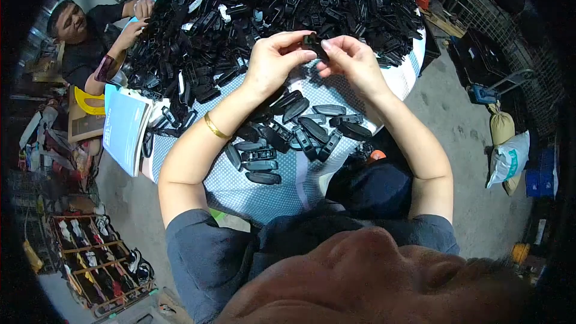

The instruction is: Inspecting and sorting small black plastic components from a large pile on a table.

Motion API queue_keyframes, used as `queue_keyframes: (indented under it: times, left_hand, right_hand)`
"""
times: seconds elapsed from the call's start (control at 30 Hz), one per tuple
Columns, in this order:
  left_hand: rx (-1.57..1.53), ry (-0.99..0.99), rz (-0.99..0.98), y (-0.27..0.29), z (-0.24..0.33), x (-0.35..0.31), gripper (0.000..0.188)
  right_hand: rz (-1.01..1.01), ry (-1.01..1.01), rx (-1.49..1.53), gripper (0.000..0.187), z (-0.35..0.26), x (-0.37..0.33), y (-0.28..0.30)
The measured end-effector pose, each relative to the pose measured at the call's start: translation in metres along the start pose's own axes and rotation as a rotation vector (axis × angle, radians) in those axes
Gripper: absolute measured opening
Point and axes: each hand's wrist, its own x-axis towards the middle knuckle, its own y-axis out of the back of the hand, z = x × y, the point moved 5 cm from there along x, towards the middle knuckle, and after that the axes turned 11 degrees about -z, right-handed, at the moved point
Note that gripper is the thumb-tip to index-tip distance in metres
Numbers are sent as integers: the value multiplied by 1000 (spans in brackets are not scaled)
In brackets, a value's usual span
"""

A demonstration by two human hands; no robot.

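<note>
1. The left hand (270, 67) is pinching a black part (315, 48) between thumb and bent fingers, its back facing up.
2. The right hand (355, 67) is gripping the same part from the other side, thumb pressing near its edge and lower fingers curling beneath.
3. Both arms are bending at the elbows and angling inward, so the hands are nearly meeting; a gold bangle (216, 126) is circling the left wrist.
4. The part is hanging above the table (252, 198), between the big black heap (288, 0) and a smaller group of black pieces (300, 129) lying nearer the body.
5. At lower left, a divided rack (77, 271) is holding white, red, yellow and dark bits in its compartments.
6. At right, a white sack (509, 159) is leaning against a tan sack (503, 127), which is narrowing at its neck; their contents are staying hidden.
7. Beside them a blue bin (541, 175) is standing, its contents too dim to tell.
</note>
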Motion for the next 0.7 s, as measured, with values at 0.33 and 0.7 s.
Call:
queue_keyframes:
  times: [0.33,0.7]
  left_hand:
    - [-20,62,-61,2,1,3,32]
    - [-331,-39,11,-2,4,4,29]
  right_hand:
    - [3,319,-300,12,-9,-4,-1]
    - [126,268,-611,31,-6,0,-2]
